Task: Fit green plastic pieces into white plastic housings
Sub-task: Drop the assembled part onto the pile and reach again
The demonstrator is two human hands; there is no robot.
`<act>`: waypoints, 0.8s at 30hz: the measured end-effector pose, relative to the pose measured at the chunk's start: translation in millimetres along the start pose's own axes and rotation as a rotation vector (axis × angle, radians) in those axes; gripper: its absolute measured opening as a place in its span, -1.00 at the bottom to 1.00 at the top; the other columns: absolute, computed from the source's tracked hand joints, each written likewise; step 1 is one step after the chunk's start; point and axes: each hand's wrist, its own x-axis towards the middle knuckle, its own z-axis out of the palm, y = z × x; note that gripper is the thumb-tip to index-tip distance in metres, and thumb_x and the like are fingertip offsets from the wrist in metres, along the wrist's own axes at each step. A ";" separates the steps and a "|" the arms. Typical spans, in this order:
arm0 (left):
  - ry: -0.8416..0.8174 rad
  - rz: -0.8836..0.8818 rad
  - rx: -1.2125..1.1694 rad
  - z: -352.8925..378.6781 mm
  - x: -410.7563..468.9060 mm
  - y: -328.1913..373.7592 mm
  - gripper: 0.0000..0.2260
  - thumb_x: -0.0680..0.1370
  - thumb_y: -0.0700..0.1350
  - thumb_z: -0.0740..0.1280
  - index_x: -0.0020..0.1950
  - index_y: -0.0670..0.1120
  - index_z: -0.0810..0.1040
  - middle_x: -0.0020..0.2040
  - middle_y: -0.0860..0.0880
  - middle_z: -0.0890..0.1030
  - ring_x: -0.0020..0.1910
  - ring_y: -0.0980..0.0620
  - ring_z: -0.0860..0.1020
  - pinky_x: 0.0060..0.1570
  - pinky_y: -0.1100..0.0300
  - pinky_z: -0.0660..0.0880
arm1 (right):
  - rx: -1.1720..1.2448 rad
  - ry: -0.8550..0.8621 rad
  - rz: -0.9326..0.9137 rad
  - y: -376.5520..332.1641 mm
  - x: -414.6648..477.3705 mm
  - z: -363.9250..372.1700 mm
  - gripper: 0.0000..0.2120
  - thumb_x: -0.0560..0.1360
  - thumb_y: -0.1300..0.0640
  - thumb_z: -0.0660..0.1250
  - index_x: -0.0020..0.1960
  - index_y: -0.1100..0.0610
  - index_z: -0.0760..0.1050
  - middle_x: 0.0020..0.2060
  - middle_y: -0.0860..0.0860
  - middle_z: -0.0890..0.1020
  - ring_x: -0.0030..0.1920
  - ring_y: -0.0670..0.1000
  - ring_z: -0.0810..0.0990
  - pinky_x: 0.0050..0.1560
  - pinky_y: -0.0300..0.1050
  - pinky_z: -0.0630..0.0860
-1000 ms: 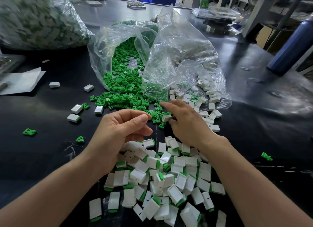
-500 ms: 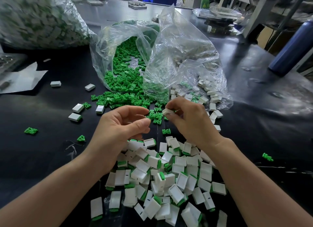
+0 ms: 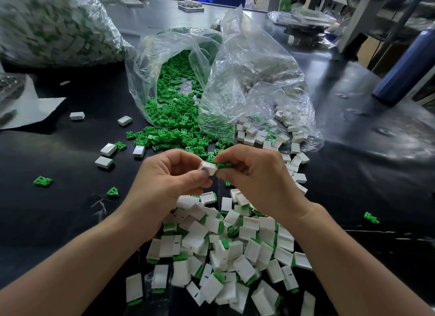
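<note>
My left hand pinches a small white housing above the black table. My right hand pinches a green piece whose end meets the housing's open side. A heap of loose green pieces spills from a clear bag just beyond my hands. Empty white housings lie under a second clear bag to the right. A pile of housings with green pieces fitted lies below and between my wrists.
A large bag of finished parts fills the far left. Stray housings and green pieces dot the black table on the left. A blue bottle stands far right. White paper lies at the left edge.
My right hand lifted a white housing from the table and passed it to my left hand. Both hands have come together, the green piece now against the housing.
</note>
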 end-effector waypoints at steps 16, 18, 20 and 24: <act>0.005 -0.003 0.013 -1.1 -1.6 2.6 -0.83 0.26 -0.25 0.43 -0.31 0.03 0.67 -0.32 -0.04 0.66 -0.33 0.04 0.64 -0.36 0.27 0.56 | 0.309 -0.031 0.233 -5.9 0.3 -5.5 -0.70 0.44 0.34 0.35 -0.18 -0.08 0.49 -0.28 0.02 0.64 -0.25 -0.04 0.64 -0.06 0.02 0.60; 0.014 0.007 0.009 -1.2 -1.9 2.6 -0.83 0.17 -0.18 0.44 -0.29 0.04 0.67 -0.31 -0.02 0.66 -0.32 0.05 0.62 -0.34 0.28 0.55 | 0.326 -0.044 0.245 -6.5 -0.1 -5.3 -0.73 0.44 0.34 0.35 -0.18 -0.05 0.47 -0.26 0.03 0.65 -0.27 -0.07 0.64 -0.09 -0.05 0.60; 0.018 0.015 0.025 -1.2 -1.4 2.3 -0.84 0.15 -0.15 0.44 -0.31 0.04 0.67 -0.32 -0.01 0.65 -0.32 0.07 0.60 -0.33 0.29 0.55 | 0.340 -0.051 0.250 -7.2 -0.5 -5.7 -0.73 0.44 0.34 0.35 -0.17 -0.03 0.45 -0.24 0.05 0.65 -0.27 -0.07 0.65 -0.12 -0.08 0.60; 0.014 0.016 0.051 -1.0 -1.7 2.6 -0.89 0.20 -0.17 0.44 -0.34 0.02 0.66 -0.35 0.01 0.64 -0.35 0.13 0.57 -0.34 0.33 0.51 | 0.306 -0.064 0.230 -9.4 -2.0 -7.5 -0.68 0.47 0.30 0.32 -0.11 -0.15 0.47 -0.26 0.03 0.63 -0.25 -0.08 0.65 -0.09 0.05 0.60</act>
